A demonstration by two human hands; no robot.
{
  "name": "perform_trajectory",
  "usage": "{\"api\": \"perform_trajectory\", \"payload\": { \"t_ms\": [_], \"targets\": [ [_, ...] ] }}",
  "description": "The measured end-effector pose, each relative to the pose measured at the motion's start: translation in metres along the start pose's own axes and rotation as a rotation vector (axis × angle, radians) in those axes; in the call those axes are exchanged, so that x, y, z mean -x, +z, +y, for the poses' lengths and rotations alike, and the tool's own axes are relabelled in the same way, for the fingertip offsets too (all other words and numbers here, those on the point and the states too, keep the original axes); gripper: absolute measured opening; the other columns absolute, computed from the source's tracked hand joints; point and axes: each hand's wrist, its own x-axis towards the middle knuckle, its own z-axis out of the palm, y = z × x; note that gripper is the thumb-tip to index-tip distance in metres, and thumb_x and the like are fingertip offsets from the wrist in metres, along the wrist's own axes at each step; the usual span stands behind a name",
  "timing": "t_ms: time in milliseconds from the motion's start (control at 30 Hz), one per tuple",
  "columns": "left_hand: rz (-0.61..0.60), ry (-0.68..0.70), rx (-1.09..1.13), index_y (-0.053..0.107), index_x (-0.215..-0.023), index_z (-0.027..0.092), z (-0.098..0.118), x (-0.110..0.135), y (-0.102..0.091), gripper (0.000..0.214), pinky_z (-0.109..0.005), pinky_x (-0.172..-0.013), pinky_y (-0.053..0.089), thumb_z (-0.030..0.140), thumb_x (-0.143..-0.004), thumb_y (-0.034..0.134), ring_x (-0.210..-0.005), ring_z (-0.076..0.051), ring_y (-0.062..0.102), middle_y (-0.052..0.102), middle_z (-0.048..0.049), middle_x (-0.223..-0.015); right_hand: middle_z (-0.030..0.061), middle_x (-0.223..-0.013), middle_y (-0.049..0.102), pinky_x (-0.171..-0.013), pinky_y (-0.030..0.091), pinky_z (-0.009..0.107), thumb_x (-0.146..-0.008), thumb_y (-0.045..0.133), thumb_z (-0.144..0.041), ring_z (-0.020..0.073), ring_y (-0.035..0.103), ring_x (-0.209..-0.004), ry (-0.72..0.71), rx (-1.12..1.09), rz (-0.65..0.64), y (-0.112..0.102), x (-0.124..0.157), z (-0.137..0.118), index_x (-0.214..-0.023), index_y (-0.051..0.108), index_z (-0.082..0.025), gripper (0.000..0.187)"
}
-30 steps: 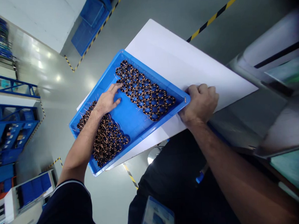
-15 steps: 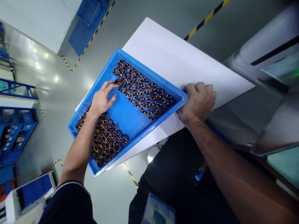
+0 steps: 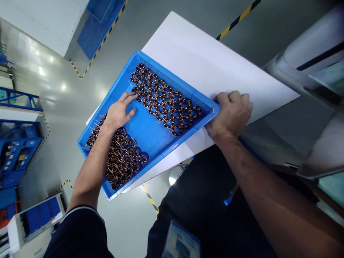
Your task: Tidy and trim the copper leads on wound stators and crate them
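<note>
A shallow blue tray (image 3: 149,124) lies slanted on a white tabletop (image 3: 197,55). Inside it, ring-shaped copper-wound coils (image 3: 166,102) are set out in rows at the upper right. A denser pile of the same coils (image 3: 123,156), wire ends sticking up, fills the lower left. My left hand (image 3: 120,112) reaches over the tray with fingers stretched out. Its fingertips touch or nearly touch the left edge of the rows. My right hand (image 3: 231,113) is closed at the tray's right corner, fingers curled; the tray hides part of its grip.
Yellow-black tape (image 3: 243,13) marks the grey floor. Blue bins (image 3: 96,26) stand at the upper left, and blue shelving (image 3: 13,147) is farther left. A white machine-like unit (image 3: 316,42) is on the right. A badge (image 3: 181,244) hangs at my front.
The view has shifted slightly, and the tray's right end appears a little higher and farther right. Both hands keep nearly the same places on and over the tray.
</note>
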Motion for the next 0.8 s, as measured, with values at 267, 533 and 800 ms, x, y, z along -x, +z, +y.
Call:
{"api": "perform_trajectory", "payload": {
  "t_ms": [267, 533, 800],
  "targets": [
    [0.011, 0.04, -0.039, 0.049, -0.176, 0.03, 0.044, 0.018, -0.018, 0.066, -0.057, -0.13, 0.059, 0.049, -0.113, 0.056, -0.165, -0.036, 0.056, 0.047, -0.0088, -0.187, 0.0173, -0.125, 0.065, -0.096, 0.03, 0.048, -0.105, 0.054, -0.032, 0.0355, 0.043, -0.119, 0.038, 0.026, 0.032, 0.008, -0.004, 0.001, -0.108, 0.067, -0.024, 0.016],
    [-0.083, 0.116, -0.073, 0.072, -0.158, 0.023, 0.072, 0.024, -0.001, 0.049, -0.063, -0.133, 0.052, 0.041, -0.113, 0.062, -0.156, -0.039, 0.053, 0.067, -0.0108, -0.166, 0.0169, -0.131, 0.066, -0.105, 0.032, 0.05, -0.107, 0.051, -0.031, 0.0348, 0.044, -0.122, 0.068, 0.064, 0.034, 0.009, -0.004, -0.002, -0.114, 0.068, -0.023, 0.02],
    [-0.091, 0.12, -0.065, 0.068, -0.163, 0.022, 0.071, 0.024, 0.0, 0.052, -0.062, -0.132, 0.054, 0.038, -0.114, 0.06, -0.153, -0.037, 0.058, 0.063, -0.0127, -0.17, 0.0174, -0.132, 0.068, -0.106, 0.033, 0.051, -0.109, 0.051, -0.031, 0.0364, 0.047, -0.125, 0.081, 0.084, 0.025, 0.007, -0.004, -0.005, -0.113, 0.07, -0.022, 0.021]
  ]
}}
